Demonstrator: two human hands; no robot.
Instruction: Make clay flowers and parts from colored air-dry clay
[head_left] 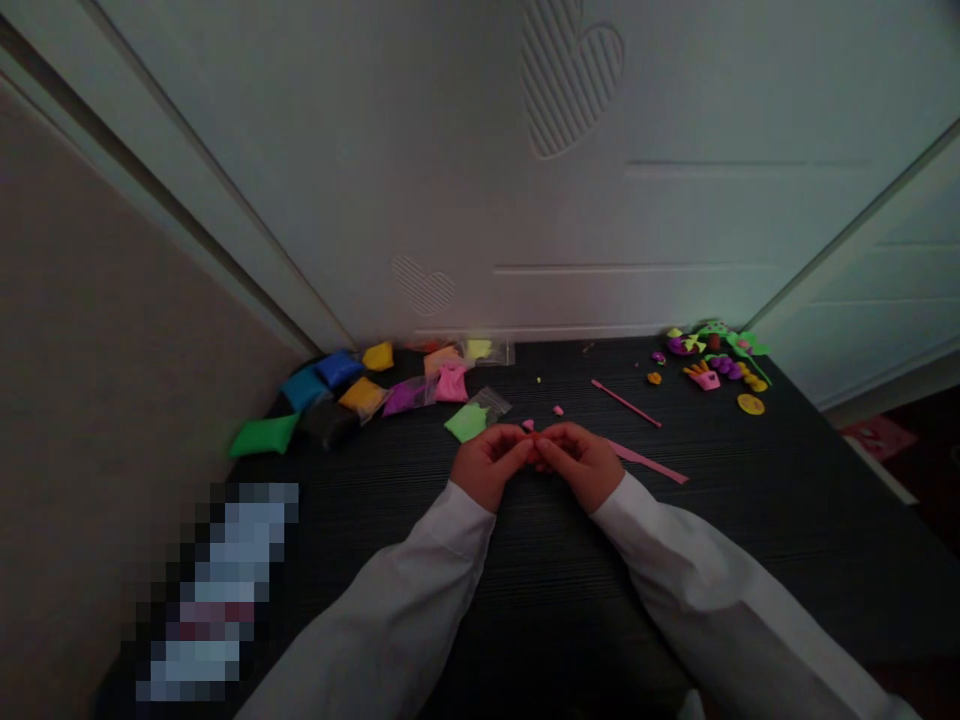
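My left hand [491,462] and my right hand [577,462] meet above the middle of the dark table. Thumbs and fingers of both are closed on a small red piece of modelling clay [534,448], mostly hidden by the fingertips. Just beyond the fingers lie two pink clay bits [558,410]. A pale green clay packet [466,422] is close to my left hand. By my right hand lies a flat pink tool [649,462], its near end hidden behind the hand. Farther back rests a thin pink modelling stick [626,403].
Clay packets in several colours, among them a green one [264,435] and a blue one [339,368], line the back left. Small finished clay figures, including a pink cup with orange sticks [703,376], stand at the back right. A blurred-out object [225,590] lies front left. A white panel [450,200] rises behind the table.
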